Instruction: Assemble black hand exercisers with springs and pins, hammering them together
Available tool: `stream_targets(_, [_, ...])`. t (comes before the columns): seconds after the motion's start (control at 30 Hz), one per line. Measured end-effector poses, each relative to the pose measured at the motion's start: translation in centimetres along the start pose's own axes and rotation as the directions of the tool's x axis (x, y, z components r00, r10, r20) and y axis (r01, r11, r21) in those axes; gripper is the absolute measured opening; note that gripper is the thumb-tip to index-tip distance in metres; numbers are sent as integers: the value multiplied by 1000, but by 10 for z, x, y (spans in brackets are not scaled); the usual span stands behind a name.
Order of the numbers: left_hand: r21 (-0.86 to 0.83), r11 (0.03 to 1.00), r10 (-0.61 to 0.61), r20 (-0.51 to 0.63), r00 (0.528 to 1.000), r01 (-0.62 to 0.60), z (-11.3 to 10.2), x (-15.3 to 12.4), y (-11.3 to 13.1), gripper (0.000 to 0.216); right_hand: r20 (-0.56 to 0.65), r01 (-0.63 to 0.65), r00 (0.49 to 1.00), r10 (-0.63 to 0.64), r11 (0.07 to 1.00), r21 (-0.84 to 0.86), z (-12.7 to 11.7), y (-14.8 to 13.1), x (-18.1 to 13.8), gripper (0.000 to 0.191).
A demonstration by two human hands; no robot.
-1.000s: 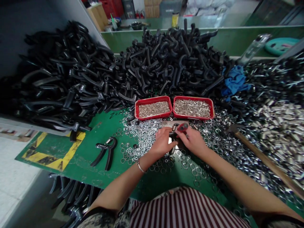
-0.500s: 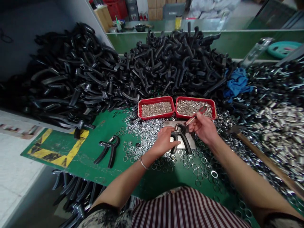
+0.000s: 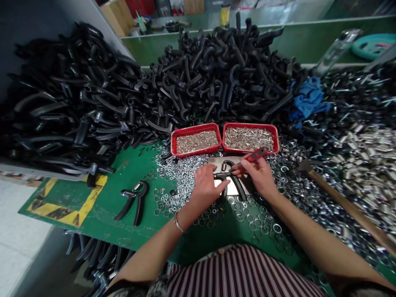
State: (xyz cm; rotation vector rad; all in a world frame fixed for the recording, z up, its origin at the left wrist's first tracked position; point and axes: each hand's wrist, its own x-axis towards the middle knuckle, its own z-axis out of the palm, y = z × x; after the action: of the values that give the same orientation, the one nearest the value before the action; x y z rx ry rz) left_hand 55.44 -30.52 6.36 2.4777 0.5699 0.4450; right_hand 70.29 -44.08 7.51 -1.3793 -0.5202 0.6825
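My left hand (image 3: 204, 185) is closed around one handle of a black hand grip strengthener (image 3: 240, 186), which lies on a small metal plate (image 3: 214, 160). Its coiled spring shows at the top, between the two arms. In my right hand (image 3: 261, 175) is a screwdriver (image 3: 257, 154) with a red and dark handle. The screwdriver's tip points left and touches or nearly touches the grip near its spring; I cannot tell which. A second hand grip strengthener (image 3: 140, 204) rests on the green table to the left.
Two red trays of small metal pins, left tray (image 3: 173, 144) and right tray (image 3: 276, 140), stand behind the plate. Black handles (image 3: 213, 78) are heaped behind them. Washers and rings (image 3: 177, 181) surround the plate. A hammer (image 3: 337, 198) and a blue cloth (image 3: 309, 99) are on the right.
The screwdriver has come down and left, from above the right tray's edge to the grip's spring area. My left hand still holds the grip. The whole view has shifted slightly.
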Motion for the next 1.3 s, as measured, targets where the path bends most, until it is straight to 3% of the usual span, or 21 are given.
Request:
stream_targets(0.13, [18, 1000, 12, 1, 1000, -12, 1, -12, 4, 51, 31, 11, 999, -10, 999, -52, 5, 5, 1, 26])
stream_targets(0.3, [-7, 1000, -13, 48, 999, 13, -3, -7, 7, 47, 54, -2, 999, 5, 998, -69, 6, 9, 2, 23])
stream_targets(0.47, [-17, 1000, -17, 50, 999, 18, -4, -7, 5, 48, 14, -3, 1000, 5, 993, -115, 7, 8, -3, 23])
stream_targets(0.53, [-20, 1000, -19, 53, 998, 20, -4, -9, 4, 50, 2, 27, 1000, -28, 978, -206, 7, 5, -5, 22])
stream_targets(0.6, [-25, 999, -20, 67, 998, 22, -3, -11, 3, 55, 56, 116, 993, -103, 910, -397, 9, 0, -7, 21])
stream_targets(0.7, [-34, 999, -16, 88, 996, 20, -4, -12, 3, 61, 285, 335, 940, -187, 665, -667, 13, -10, -3, 19])
stream_targets(0.77, [-30, 999, -23, 90, 996, 26, -5, -12, 5, 60, 431, 441, 889, -156, 546, -713, 18, -17, 4, 19])
stream_targets(0.83, [-22, 998, -49, 99, 994, 51, -7, -11, 8, 58, 512, 488, 852, -110, 521, -701, 24, -24, 14, 19])
stream_targets(0.9, [-11, 997, -81, 116, 990, 83, -9, -9, 11, 56, 514, 450, 856, -63, 583, -677, 27, -32, 25, 18])
stream_targets(0.97, [0, 995, -96, 153, 984, 97, -12, -6, 14, 54, 491, 283, 869, 65, 748, -601, 25, -42, 35, 19])
stream_targets(1.03, [9, 995, -99, 193, 976, 99, -14, -3, 15, 55, 516, 73, 827, 222, 868, -491, 19, -50, 41, 25])
stream_targets(1.1, [11, 996, -92, 227, 969, 92, -14, -1, 15, 57, 537, -80, 801, 265, 936, -342, 8, -52, 42, 31])
stream_targets(1.2, [4, 997, -76, 262, 962, 78, -15, 3, 12, 57, 362, -144, 917, 166, 986, -89, -8, -38, 36, 32])
stream_targets(1.3, [-3, 997, -79, 277, 958, 83, -15, 5, 9, 57, 179, -115, 976, 122, 992, -48, -13, -15, 25, 34])
